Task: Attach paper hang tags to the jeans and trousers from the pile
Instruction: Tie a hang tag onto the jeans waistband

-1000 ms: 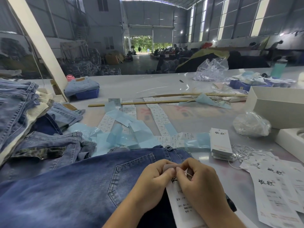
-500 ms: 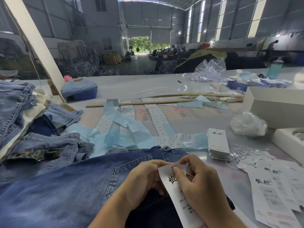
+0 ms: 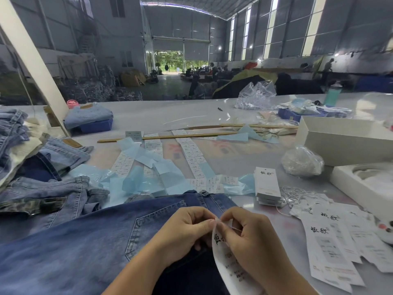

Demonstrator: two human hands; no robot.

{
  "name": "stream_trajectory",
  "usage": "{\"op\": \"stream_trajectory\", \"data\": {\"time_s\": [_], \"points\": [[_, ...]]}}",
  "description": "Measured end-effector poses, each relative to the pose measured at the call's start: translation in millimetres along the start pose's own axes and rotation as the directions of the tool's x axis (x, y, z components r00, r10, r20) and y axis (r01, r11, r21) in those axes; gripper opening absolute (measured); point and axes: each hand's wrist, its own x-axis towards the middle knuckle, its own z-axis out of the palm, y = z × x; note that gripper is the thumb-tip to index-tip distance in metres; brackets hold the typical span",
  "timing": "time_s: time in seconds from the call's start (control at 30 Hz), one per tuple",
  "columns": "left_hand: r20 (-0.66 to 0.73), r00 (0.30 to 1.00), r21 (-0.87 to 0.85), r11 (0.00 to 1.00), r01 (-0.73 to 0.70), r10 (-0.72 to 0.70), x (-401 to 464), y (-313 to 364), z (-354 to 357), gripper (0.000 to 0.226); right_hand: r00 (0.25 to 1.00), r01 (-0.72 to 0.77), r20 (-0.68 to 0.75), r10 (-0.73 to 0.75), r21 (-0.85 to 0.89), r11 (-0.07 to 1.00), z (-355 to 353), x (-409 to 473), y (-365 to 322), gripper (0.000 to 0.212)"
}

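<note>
Blue jeans [image 3: 85,241] lie spread in front of me, back pocket up. Over them, my left hand [image 3: 182,233] and my right hand [image 3: 248,241] meet at the top edge of a white paper hang tag [image 3: 223,258] with black characters. Both hands pinch the tag's top; a thin white string shows by my right fingers. The tag curves down between my wrists. Loose hang tags [image 3: 331,241] are spread at the right, and a small stack of tags [image 3: 266,184] stands beyond them. A pile of jeans [image 3: 27,167] lies at the left.
Strips of white stickers and blue backing paper [image 3: 153,167] cover the table's middle. White strings [image 3: 297,196] lie near the tag stack. White boxes [image 3: 344,143] and a clear plastic bag [image 3: 302,160] sit at the right. A wooden ruler [image 3: 170,136] lies across, with a slanted white beam [image 3: 32,60] at the left.
The tag has turned from lying flat between my hands to standing edge-on and curved. My fingers have shifted at its top edge; the hands stay over the jeans.
</note>
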Motion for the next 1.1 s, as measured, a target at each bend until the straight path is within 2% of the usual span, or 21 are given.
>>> {"op": "stream_trajectory", "data": {"time_s": [0.13,0.23,0.37,0.43,0.57,0.7,0.8,0.93,1.0,1.1], "points": [[0.037,0.999,0.047,0.999,0.015,-0.017,2,8,5,0.017,0.997,-0.072,0.014,0.071,0.058,0.996,-9,-1,0,0.012],[-0.01,0.998,0.206,0.977,-0.052,0.055,4,12,15,0.014,0.99,-0.143,0.014,0.143,0.138,0.98,-19,1,-1,0.021],[0.019,0.994,0.27,0.956,-0.111,0.11,7,17,33,0.015,0.965,-0.215,0.18,0.193,0.115,0.97,-42,6,-6,0.037],[0.04,0.991,0.299,0.945,-0.133,0.127,9,17,40,0.015,0.94,-0.248,0.263,0.216,0.095,0.964,-53,8,-5,0.03],[0.022,0.988,0.401,0.904,-0.151,0.155,11,16,45,0.02,0.886,-0.378,0.342,0.315,0.137,0.916,-64,4,-4,0.01],[0.004,0.984,0.499,0.852,-0.156,0.178,13,18,55,0.021,0.847,-0.481,0.33,0.418,0.139,0.865,-64,-3,0,0.015],[-0.024,0.982,0.449,0.88,-0.158,0.188,16,21,59,0.02,0.859,-0.45,0.29,0.421,0.035,0.893,-64,-5,4,0.016],[0.034,0.991,0.4,0.907,-0.135,0.133,19,23,66,0.021,0.845,-0.494,0.307,0.438,0.136,0.858,-66,-10,8,0.016],[0.042,0.992,0.414,0.902,-0.124,0.117,20,22,69,0.02,0.86,-0.487,0.257,0.442,0.152,0.86,-65,-15,12,0.017],[0.022,0.994,0.442,0.891,-0.104,0.105,20,21,71,0.017,0.888,-0.45,0.134,0.441,0.043,0.892,-59,-22,21,0.02]]}}
